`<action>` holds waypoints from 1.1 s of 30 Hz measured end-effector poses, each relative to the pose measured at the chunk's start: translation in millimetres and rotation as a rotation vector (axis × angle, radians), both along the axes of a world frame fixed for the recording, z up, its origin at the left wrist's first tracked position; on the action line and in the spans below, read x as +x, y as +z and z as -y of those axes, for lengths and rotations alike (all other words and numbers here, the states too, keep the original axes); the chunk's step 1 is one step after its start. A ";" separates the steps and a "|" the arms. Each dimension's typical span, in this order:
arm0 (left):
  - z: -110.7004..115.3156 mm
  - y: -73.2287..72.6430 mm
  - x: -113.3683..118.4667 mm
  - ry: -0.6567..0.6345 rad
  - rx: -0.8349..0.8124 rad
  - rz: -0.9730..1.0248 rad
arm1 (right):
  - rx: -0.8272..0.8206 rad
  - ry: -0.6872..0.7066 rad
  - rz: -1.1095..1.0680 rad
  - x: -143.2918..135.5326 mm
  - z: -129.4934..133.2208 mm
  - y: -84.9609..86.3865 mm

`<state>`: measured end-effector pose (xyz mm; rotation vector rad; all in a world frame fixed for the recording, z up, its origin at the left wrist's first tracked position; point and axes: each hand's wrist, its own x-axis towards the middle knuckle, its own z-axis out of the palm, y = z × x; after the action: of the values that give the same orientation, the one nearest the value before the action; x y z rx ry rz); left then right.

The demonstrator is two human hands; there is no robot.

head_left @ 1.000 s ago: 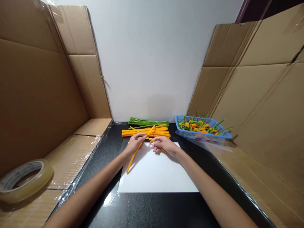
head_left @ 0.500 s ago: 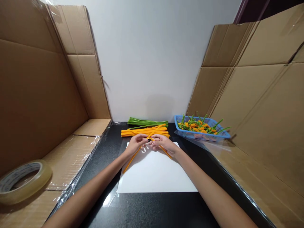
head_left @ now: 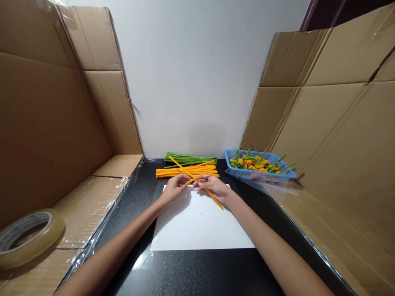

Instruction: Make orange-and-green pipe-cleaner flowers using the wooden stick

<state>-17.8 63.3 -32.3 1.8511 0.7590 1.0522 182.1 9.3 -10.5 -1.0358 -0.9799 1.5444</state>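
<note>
Two orange pipe cleaners cross between my hands above the far part of a white sheet of paper (head_left: 200, 226). The longer pipe cleaner (head_left: 215, 199) slants from the upper left down to the lower right, passing by my right fingers. My left hand (head_left: 174, 188) is closed, its fingertips pinching the lower end of the other pipe cleaner (head_left: 191, 180). Closed around the crossing from the other side is my right hand (head_left: 216, 187). Just behind the hands lie a pile of orange pipe cleaners (head_left: 166, 172) and a bundle of green pipe cleaners (head_left: 191, 158).
A blue plastic basket (head_left: 259, 176) at the back right holds several orange-and-green pipe cleaner pieces. On the left, a roll of clear tape (head_left: 55, 228) rests on cardboard. Cardboard walls (head_left: 101, 107) flank the black tabletop (head_left: 185, 271), with a wall behind.
The strand that reached down-left across the paper no longer lies there. A long orange end now points up-left over the bundles. Both hands stay at nearly the same place.
</note>
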 end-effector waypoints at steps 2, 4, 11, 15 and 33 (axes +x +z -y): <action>-1.7 -2.3 -2.2 0.076 0.070 -0.010 | -0.019 0.003 0.002 -1.1 2.5 2.1; -2.5 -4.0 -4.1 0.135 0.119 -0.028 | -0.010 0.015 0.010 -1.3 3.5 4.6; 11.3 -0.9 -0.1 0.100 0.231 -0.121 | 0.102 0.025 0.069 -5.9 -1.4 2.4; 23.8 5.1 4.5 0.030 0.285 -0.070 | 0.155 0.056 0.170 -12.3 -1.3 -3.5; -4.2 13.7 -12.3 0.320 0.055 0.165 | 0.165 0.227 0.246 -18.0 17.4 7.3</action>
<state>-30.0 67.5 -18.6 1.6961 0.9557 1.4226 164.1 -8.1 -3.2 -1.0412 -1.4126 1.5094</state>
